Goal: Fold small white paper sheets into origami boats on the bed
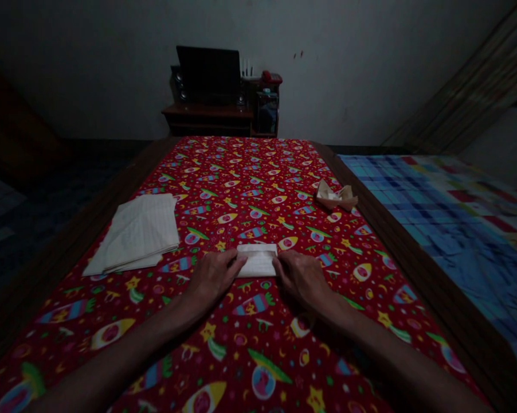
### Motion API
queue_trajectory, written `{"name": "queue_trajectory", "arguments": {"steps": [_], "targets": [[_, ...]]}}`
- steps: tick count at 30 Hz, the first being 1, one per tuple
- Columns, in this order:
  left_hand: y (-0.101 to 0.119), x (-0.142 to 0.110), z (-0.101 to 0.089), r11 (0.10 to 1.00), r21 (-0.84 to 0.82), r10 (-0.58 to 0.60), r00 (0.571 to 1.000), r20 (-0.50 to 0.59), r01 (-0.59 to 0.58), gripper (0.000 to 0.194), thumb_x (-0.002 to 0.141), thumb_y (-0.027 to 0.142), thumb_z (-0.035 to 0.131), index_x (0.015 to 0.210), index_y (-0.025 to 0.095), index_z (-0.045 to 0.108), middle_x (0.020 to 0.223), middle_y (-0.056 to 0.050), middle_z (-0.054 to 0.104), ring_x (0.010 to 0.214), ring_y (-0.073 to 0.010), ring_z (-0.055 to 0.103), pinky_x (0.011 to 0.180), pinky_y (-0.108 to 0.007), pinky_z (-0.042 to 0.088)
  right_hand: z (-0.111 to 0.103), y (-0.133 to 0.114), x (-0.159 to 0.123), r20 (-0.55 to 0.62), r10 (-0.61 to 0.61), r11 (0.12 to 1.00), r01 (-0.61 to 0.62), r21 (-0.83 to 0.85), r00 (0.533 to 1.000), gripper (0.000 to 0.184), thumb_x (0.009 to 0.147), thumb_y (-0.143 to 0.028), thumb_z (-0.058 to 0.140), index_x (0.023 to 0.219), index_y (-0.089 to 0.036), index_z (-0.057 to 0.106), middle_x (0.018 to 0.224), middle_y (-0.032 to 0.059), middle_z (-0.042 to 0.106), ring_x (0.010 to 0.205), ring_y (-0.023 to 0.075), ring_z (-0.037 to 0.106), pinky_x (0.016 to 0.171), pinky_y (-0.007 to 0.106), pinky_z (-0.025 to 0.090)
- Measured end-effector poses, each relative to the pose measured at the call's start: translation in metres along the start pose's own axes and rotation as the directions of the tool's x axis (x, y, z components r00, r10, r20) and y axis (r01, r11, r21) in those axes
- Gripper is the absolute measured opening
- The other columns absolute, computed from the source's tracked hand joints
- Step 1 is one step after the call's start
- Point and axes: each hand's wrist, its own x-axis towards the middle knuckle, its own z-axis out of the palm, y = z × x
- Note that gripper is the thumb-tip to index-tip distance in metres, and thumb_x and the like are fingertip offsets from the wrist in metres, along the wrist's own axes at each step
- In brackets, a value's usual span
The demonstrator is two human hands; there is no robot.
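We have our left hand point(212, 279) on the left end of the folded paper point(257, 265), pinching it with the thumb on top and the fingers curled behind and partly hidden. Our right hand point(305, 277) pinches the right end in the same way, fingers bunched, their exact grip lost in the shadow. Between the two hands the paper sits low over the red cloth point(241, 198), a white oblong with a raised fold along its upper part; we cannot tell whether its underside touches the cloth.

To the left, near our left hand but apart from it, we see a stack point(142, 232) of pale sheets, loosely squared, with faint lines on the top one. Farther out to the right, near the cloth's edge, is a small brown wrapper point(348, 202), open at the top with its sides standing up in points. Something white point(335, 196) lies inside it, too small for us to name.

Beyond the far end of the cloth, by the wall, a wooden stand point(207, 110) bears a dark screen point(209, 76). Beside it, a red phone point(272, 77) tops a small cabinet point(277, 115) whose dark contents we cannot make out. A blue checked sheet point(383, 201) spreads on our right.
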Motion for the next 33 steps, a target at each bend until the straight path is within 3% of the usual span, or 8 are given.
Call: {"name": "queue_trajectory", "arguments": {"steps": [10,14,17,19,21,24,28,33], "targets": [[0.003,0.019,-0.002,0.977,0.213,0.015,0.998,0.058,-0.028,0.032,0.094,0.037,0.036,0.087,0.017,0.060,0.070,-0.005,0.065,0.062,-0.0178,0.061,0.053,-0.025,0.030,0.001,0.001,0.013,0.089,0.037,0.993,-0.026,-0.119,0.995,0.027,0.093,-0.028,0.038,0.083,-0.016,0.060,0.062,0.0035,0.064,0.048,0.0132,0.053,0.048,0.027,0.018],[0.003,0.015,-0.003,0.968,0.251,0.007,0.997,0.073,-0.025,0.033,0.095,0.037,0.037,0.112,0.015,0.053,0.076,-0.006,0.066,0.066,-0.0202,0.062,0.057,-0.027,0.039,0.005,0.003,0.015,0.079,0.025,0.991,-0.014,-0.132,0.997,0.026,0.093,-0.028,0.037,0.085,-0.017,0.059,0.061,0.0033,0.064,0.047,0.0131,0.053,0.048,0.027,0.016],[0.005,0.012,-0.002,0.938,0.331,0.108,0.994,0.000,-0.102,0.039,0.094,0.034,0.040,0.127,0.015,0.044,0.096,-0.011,0.065,0.085,-0.0247,0.062,0.072,-0.035,0.046,0.006,0.002,0.014,0.074,0.017,0.992,-0.008,-0.124,0.997,0.026,0.093,-0.028,0.037,0.085,-0.017,0.059,0.061,0.0036,0.065,0.047,0.0131,0.053,0.048,0.027,0.017],[0.009,0.009,0.002,0.918,0.335,0.231,0.973,-0.019,-0.211,0.034,0.094,0.029,0.040,0.125,0.016,0.048,0.113,-0.012,0.060,0.103,-0.0260,0.057,0.089,-0.042,0.044,0.005,0.001,0.015,0.091,0.028,0.992,-0.016,-0.128,0.995,0.027,0.093,-0.028,0.036,0.085,-0.016,0.059,0.062,0.0041,0.065,0.047,0.0131,0.053,0.048,0.027,0.017],[0.013,0.004,0.009,0.892,0.307,0.349,0.937,-0.002,-0.332,0.032,0.094,0.025,0.039,0.123,0.017,0.050,0.127,-0.011,0.054,0.119,-0.0253,0.048,0.104,-0.047,0.033,0.003,-0.001,0.015,0.121,0.053,0.990,-0.036,-0.136,0.991,0.027,0.094,-0.027,0.036,0.086,-0.016,0.059,0.062,0.0043,0.065,0.047,0.0126,0.052,0.048,0.027,0.017],[0.020,-0.006,0.022,0.857,0.259,0.454,0.890,0.029,-0.446,0.041,0.095,0.027,0.038,0.134,0.015,0.040,0.141,-0.010,0.042,0.134,-0.0228,0.033,0.113,-0.046,0.024,0.000,-0.004,0.016,0.160,0.075,0.988,-0.052,-0.145,0.984,0.026,0.094,-0.026,0.036,0.087,-0.015,0.059,0.063,0.0046,0.066,0.048,0.0123,0.052,0.048,0.026,0.017],[0.022,-0.016,0.032,0.857,0.232,0.463,0.885,0.051,-0.461,0.047,0.096,0.030,0.037,0.141,0.018,0.030,0.149,-0.009,0.029,0.138,-0.0238,0.025,0.110,-0.044,0.030,-0.002,-0.006,0.017,0.179,0.092,0.986,-0.065,-0.151,0.979,0.025,0.094,-0.026,0.037,0.088,-0.015,0.059,0.066,0.0057,0.067,0.051,0.0129,0.054,0.049,0.026,0.017],[0.020,-0.017,0.032,0.860,0.220,0.456,0.887,0.076,-0.461,0.045,0.096,0.029,0.036,0.140,0.021,0.032,0.150,-0.008,0.027,0.139,-0.0238,0.021,0.110,-0.046,0.031,0.001,-0.004,0.016,0.167,0.093,0.988,-0.070,-0.138,0.982,0.026,0.094,-0.027,0.036,0.086,-0.016,0.057,0.064,0.0049,0.066,0.050,0.0128,0.053,0.049,0.026,0.017]]}}
